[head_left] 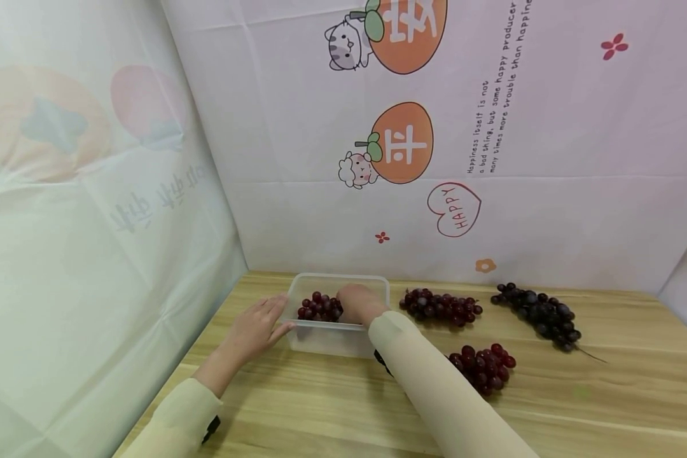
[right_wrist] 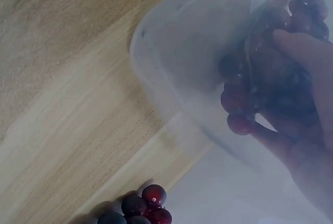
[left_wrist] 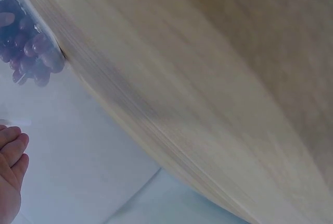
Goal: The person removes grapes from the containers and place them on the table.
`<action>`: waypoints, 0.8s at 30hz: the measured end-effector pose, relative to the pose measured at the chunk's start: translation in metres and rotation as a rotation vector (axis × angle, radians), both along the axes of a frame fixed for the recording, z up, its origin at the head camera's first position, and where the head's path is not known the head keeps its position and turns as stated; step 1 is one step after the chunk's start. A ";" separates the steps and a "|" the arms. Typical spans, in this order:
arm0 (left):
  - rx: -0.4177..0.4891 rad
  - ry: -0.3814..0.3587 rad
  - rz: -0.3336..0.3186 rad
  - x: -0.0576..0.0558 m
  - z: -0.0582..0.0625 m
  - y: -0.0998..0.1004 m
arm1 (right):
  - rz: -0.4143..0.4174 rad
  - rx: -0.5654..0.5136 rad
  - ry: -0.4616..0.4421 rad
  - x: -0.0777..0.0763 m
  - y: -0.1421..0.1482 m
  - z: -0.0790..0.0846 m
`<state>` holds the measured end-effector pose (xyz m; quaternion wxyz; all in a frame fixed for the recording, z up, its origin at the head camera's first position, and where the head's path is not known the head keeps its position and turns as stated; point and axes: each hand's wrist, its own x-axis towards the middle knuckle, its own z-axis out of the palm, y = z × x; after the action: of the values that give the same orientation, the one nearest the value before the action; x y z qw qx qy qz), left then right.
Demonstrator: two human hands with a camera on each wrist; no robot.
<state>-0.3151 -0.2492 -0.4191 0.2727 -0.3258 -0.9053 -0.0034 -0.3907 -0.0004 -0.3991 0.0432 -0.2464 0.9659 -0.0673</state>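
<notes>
A translucent plastic box (head_left: pixel 329 342) stands on the table with a bunch of red grapes (head_left: pixel 319 308) inside it. My right hand (head_left: pixel 360 304) reaches down into the box. Through the cloudy wall in the right wrist view, its thumb and fingers curl round the grapes (right_wrist: pixel 237 100). My left hand (head_left: pixel 257 326), fingers extended, touches the box's left end near the rim. In the left wrist view, only part of the left hand (left_wrist: pixel 11 156) shows, below the grapes (left_wrist: pixel 31 49) seen through the plastic.
Right of the box lies a dark red grape bunch (head_left: pixel 441 307). Nearer, another red bunch (head_left: pixel 486 369) is partly covered by the right sleeve. A black bunch (head_left: pixel 541 315) with a thin stem lies farther right. A printed cloth (head_left: pixel 298 210) hangs behind the wooden table (head_left: pixel 298 407).
</notes>
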 end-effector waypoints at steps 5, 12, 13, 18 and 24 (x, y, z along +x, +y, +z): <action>0.007 -0.022 0.009 0.001 -0.001 0.001 | 0.046 0.015 0.057 -0.001 0.000 0.000; 0.012 -0.024 0.011 0.000 -0.001 0.001 | 0.079 0.015 0.084 -0.001 0.003 0.003; 0.013 -0.023 0.011 0.000 -0.001 0.001 | 0.086 0.017 0.092 0.000 0.003 0.003; 0.029 -0.007 -0.018 -0.001 -0.002 0.000 | 0.129 0.030 0.147 0.001 0.005 0.004; 0.025 -0.017 -0.009 0.000 -0.003 0.000 | 0.180 0.056 0.194 0.003 0.006 0.007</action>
<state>-0.3156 -0.2490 -0.4217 0.2691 -0.3264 -0.9059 -0.0188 -0.3880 0.0058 -0.3924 -0.0379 -0.3362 0.9410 -0.0121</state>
